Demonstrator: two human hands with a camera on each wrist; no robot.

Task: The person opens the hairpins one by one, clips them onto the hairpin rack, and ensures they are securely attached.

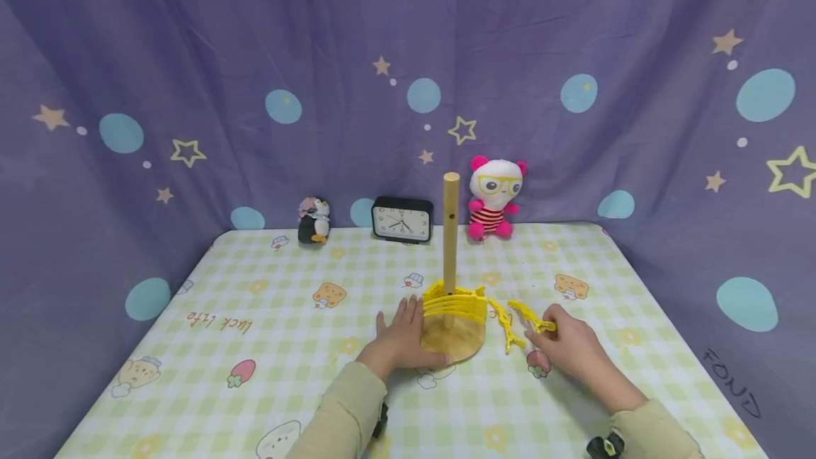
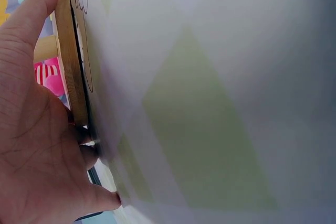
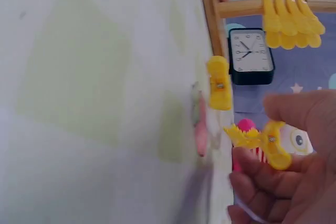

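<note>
A wooden stand (image 1: 450,239), a round base (image 1: 455,347) with an upright post, stands at the table's middle. Several yellow hair clips (image 1: 454,307) hang side by side low on its post. My left hand (image 1: 403,340) holds the base at its left rim, the thumb along the front edge and the other fingers at the side. To the right, my right hand (image 1: 570,342) pinches one end of a yellow hair clip (image 3: 272,148) between thumb and fingers; its toothed part points away from the hand. Another yellow hair clip (image 1: 506,326) lies between that hand and the stand.
Along the table's back edge stand a penguin figure (image 1: 314,221), a black alarm clock (image 1: 402,219) and a pink-and-white plush bear (image 1: 495,198). A checked cloth (image 1: 287,346) covers the table. Behind it hangs a purple curtain (image 1: 357,27).
</note>
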